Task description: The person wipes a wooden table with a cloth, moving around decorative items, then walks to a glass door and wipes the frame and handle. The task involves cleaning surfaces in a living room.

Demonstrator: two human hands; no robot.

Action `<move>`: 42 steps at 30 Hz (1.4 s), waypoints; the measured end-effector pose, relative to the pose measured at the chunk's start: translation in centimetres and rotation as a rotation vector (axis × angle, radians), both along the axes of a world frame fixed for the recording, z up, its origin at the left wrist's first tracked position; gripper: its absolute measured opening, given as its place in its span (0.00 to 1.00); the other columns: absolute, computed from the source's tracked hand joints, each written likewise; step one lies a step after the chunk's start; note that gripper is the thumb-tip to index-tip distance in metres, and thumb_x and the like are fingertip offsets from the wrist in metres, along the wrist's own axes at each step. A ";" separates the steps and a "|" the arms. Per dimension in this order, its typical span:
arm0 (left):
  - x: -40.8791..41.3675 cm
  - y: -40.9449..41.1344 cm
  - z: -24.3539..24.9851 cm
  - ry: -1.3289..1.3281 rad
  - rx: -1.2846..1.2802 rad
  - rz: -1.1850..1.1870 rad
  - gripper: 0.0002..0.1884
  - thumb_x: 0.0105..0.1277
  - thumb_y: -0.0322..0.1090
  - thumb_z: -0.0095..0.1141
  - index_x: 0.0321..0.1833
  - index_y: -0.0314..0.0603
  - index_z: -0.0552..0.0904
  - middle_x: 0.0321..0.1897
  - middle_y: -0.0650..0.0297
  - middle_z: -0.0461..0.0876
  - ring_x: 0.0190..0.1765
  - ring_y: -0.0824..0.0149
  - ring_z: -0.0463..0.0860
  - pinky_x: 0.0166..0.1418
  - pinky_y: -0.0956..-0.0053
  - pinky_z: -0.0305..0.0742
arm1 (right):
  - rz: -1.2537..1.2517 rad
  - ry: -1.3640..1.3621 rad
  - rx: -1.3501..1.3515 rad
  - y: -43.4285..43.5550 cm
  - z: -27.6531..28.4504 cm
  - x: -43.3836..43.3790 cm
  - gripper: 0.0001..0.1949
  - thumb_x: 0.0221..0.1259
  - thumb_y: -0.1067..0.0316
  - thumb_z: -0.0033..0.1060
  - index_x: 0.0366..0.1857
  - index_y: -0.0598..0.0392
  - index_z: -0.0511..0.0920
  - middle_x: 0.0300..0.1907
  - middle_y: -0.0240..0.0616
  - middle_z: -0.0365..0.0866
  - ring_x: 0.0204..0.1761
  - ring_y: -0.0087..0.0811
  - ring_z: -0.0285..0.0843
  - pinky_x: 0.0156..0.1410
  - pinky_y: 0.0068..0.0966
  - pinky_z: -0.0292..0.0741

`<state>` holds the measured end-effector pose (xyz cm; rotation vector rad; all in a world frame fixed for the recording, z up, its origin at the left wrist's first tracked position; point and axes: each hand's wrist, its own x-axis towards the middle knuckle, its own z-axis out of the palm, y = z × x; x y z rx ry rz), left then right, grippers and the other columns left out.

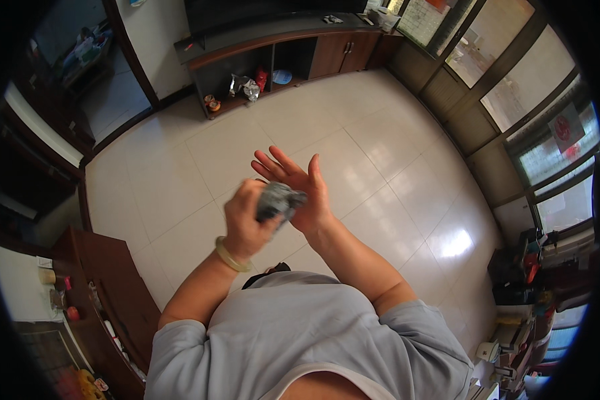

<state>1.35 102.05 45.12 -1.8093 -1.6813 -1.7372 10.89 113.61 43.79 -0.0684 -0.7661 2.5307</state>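
Observation:
A crumpled dark grey bundle (276, 201), apparently cloth, is gripped between the fingers and thumb of my left hand (243, 216). Motion blurs it, so its exact kind is unclear. A pale green bangle (226, 256) circles the left wrist. My right hand (312, 197) is held palm up with its fingers spread, holding nothing. The bundle overlaps the right palm in the view, and whether the two touch I cannot tell. Both hands are in front of my chest, above the tiled floor (290, 125).
A long TV cabinet (350, 55) stands at the far wall, with foil packs (245, 87) on its lower shelf. Framed windows (522, 82) run along the right. To the left are a doorway (120, 95) and a brown wooden cabinet (110, 265). Piled belongings (517, 270) fill the right edge.

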 end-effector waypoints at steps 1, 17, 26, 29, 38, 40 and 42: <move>0.8 0.4 -0.2 0.060 -0.009 -0.049 0.17 0.63 0.41 0.65 0.46 0.36 0.78 0.39 0.54 0.80 0.38 0.50 0.83 0.44 0.62 0.79 | 0.017 0.006 0.036 -0.2 -0.1 -0.4 0.48 0.67 0.21 0.33 0.78 0.54 0.58 0.79 0.48 0.57 0.80 0.46 0.54 0.83 0.45 0.54; -3.6 4.3 -1.9 0.290 0.203 0.281 0.13 0.62 0.40 0.68 0.37 0.47 0.76 0.32 0.64 0.77 0.30 0.59 0.81 0.28 0.64 0.77 | -0.051 -0.073 0.033 -4.0 1.6 -1.7 0.36 0.80 0.35 0.26 0.80 0.50 0.56 0.79 0.35 0.58 0.80 0.32 0.51 0.83 0.35 0.49; -7.0 4.2 -3.5 0.293 0.085 0.379 0.16 0.60 0.45 0.68 0.40 0.46 0.77 0.35 0.62 0.79 0.34 0.56 0.82 0.32 0.62 0.78 | 0.018 -0.112 0.182 -4.4 0.2 -2.2 0.41 0.77 0.30 0.28 0.80 0.54 0.53 0.76 0.36 0.60 0.79 0.33 0.52 0.83 0.36 0.46; -7.6 3.8 -4.1 0.250 0.009 0.414 0.17 0.56 0.40 0.71 0.41 0.45 0.77 0.37 0.61 0.79 0.38 0.53 0.83 0.36 0.59 0.79 | 0.047 -0.096 0.190 -4.4 0.6 -2.0 0.43 0.75 0.28 0.26 0.80 0.55 0.53 0.81 0.39 0.53 0.82 0.35 0.45 0.84 0.39 0.45; -9.5 3.1 -3.0 -0.676 -0.033 0.278 0.11 0.74 0.37 0.60 0.42 0.35 0.79 0.34 0.63 0.83 0.35 0.69 0.80 0.42 0.70 0.76 | 0.052 0.054 -0.006 -0.9 1.5 -0.5 0.44 0.71 0.24 0.32 0.77 0.53 0.61 0.78 0.50 0.61 0.77 0.50 0.62 0.80 0.45 0.59; -7.6 2.5 -1.7 -0.890 -0.014 0.120 0.11 0.74 0.37 0.59 0.44 0.35 0.80 0.35 0.66 0.82 0.36 0.73 0.78 0.42 0.73 0.76 | -0.009 0.051 0.010 0.3 1.1 -0.8 0.43 0.71 0.25 0.32 0.75 0.53 0.65 0.77 0.50 0.62 0.77 0.49 0.61 0.79 0.45 0.60; -5.3 1.4 -2.0 -0.885 -0.086 0.003 0.09 0.74 0.36 0.59 0.46 0.36 0.80 0.36 0.67 0.81 0.37 0.74 0.77 0.43 0.74 0.76 | -0.090 -0.008 0.070 1.2 0.4 -1.6 0.43 0.72 0.25 0.30 0.75 0.53 0.65 0.75 0.47 0.66 0.75 0.46 0.65 0.78 0.43 0.61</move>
